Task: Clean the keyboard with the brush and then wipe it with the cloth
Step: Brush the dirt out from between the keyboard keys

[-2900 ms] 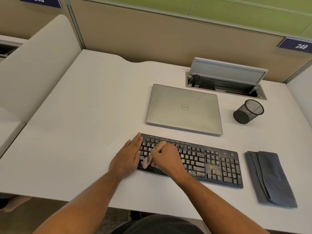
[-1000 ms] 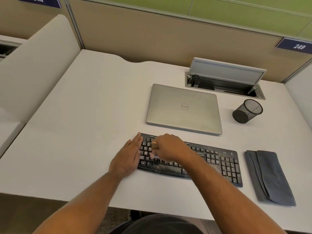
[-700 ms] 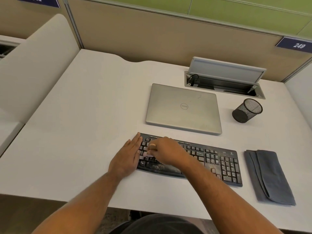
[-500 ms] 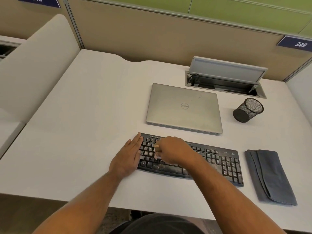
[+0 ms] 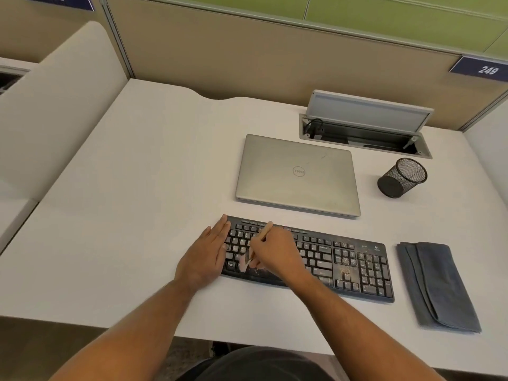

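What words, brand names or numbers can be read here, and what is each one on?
"249": blue sign on the partition, at right.
"DELL": round logo, seen upside down, on the closed laptop.
Second blue sign, top left: cut off and blurred, unreadable.
Keyboard key legends and corner logo: too small to read.

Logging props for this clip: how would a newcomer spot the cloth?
Start at the black keyboard near the front edge of the white desk. Just off its right end lies the cloth, untouched. It is dark grey, folded into a long strip, the only soft, flat thing there.

Bare desk (image 5: 132,215) left of keyboard (image 5: 343,259)
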